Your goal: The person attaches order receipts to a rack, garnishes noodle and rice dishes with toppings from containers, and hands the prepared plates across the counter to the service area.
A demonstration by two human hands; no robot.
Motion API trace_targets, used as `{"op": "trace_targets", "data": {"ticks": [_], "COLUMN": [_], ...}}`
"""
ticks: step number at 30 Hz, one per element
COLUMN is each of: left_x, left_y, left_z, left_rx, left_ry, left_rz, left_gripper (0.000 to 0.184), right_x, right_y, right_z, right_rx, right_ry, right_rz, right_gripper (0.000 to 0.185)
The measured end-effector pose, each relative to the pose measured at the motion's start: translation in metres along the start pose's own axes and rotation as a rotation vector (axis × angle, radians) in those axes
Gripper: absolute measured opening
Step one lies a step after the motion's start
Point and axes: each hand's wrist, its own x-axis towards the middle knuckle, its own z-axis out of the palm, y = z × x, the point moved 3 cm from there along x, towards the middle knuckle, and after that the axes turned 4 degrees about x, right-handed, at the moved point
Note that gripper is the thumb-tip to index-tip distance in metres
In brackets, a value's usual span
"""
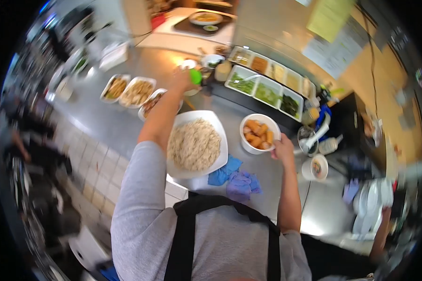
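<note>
My left hand [185,79] reaches to the back of the counter, beside a bright green object [195,76]; its fingers are blurred, and I cannot make out whether they hold it. My right hand [282,148] grips the rim of a round white bowl [250,147] filled with orange-brown fried pieces [258,134]. Between my arms sits a large white square bowl [222,157] of pale, grainy food [194,144]. Blue cloth [225,170] and purple cloth [243,185] lie crumpled in front of the bowls.
White trays of food [137,92] stand at the left. Containers of greens and toppings [267,93] line the back. At the right are a small white tub [315,167] and stacked white dishes [373,206]. Another person's arm [382,232] shows at far right.
</note>
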Motion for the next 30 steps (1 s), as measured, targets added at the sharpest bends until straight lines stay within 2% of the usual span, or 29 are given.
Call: {"op": "trace_targets", "data": {"ticks": [3, 6, 7, 10, 13, 16, 18, 19, 20, 21, 24, 28, 29, 30], "left_x": [0.016, 0.022, 0.014, -0.018, -0.048, -0.082, -0.109, -0.130, -0.140, -0.152, -0.166, -0.163, -0.159, -0.154], "left_y": [0.000, -0.009, -0.010, 0.003, 0.041, 0.120, 0.183, 0.209, 0.237, 0.258, 0.307, 0.305, 0.295, 0.282], "left_z": [0.010, 0.016, -0.004, -0.071, -0.124, -0.129, -0.109, -0.104, -0.086, -0.075, -0.029, 0.000, -0.004, -0.008], "left_rx": [-0.068, -0.065, -0.072, 0.038, -0.260, -0.587, -0.635, -0.695, -0.621, -0.555, -0.252, -0.258, -0.278, -0.296], "left_ry": [-0.086, -0.025, -0.042, 0.008, 0.072, 0.041, -0.101, -0.168, -0.129, -0.267, -0.297, -0.127, -0.048, 0.029], "left_rz": [0.019, 0.113, 0.112, 0.207, 0.541, 0.903, 1.122, 1.094, 1.102, 1.055, 0.974, 0.930, 0.956, 0.984], "left_gripper": [0.112, 0.103, 0.101, 0.098, 0.096, 0.092, 0.091, 0.091, 0.094, 0.098, 0.102, 0.094, 0.090, 0.086], "right_x": [-0.002, -0.023, -0.022, -0.062, -0.080, -0.092, -0.097, -0.096, -0.094, -0.096, -0.098, -0.089, -0.084, -0.087], "right_y": [0.013, -0.007, 0.010, 0.004, 0.035, 0.069, 0.094, 0.112, 0.124, 0.125, 0.126, 0.121, 0.131, 0.130], "right_z": [0.039, 0.034, 0.027, -0.001, -0.022, -0.037, -0.038, -0.038, -0.039, -0.038, -0.041, -0.041, -0.043, -0.047], "right_rx": [0.099, -0.011, -0.236, -0.740, -1.058, -0.844, -0.781, -0.762, -0.740, -0.757, -0.737, -0.668, -0.715, -0.614], "right_ry": [0.001, 0.014, 0.188, 0.365, 0.401, 0.429, 0.509, 0.530, 0.547, 0.566, 0.572, 0.534, 0.579, 0.529], "right_rz": [0.055, 0.023, -0.189, -0.234, -0.068, 0.083, -0.035, -0.104, -0.177, -0.216, -0.290, -0.176, -0.273, -0.162], "right_gripper": [0.029, 0.033, 0.032, 0.034, 0.036, 0.033, 0.031, 0.031, 0.032, 0.029, 0.021, 0.014, 0.021, 0.022]}}
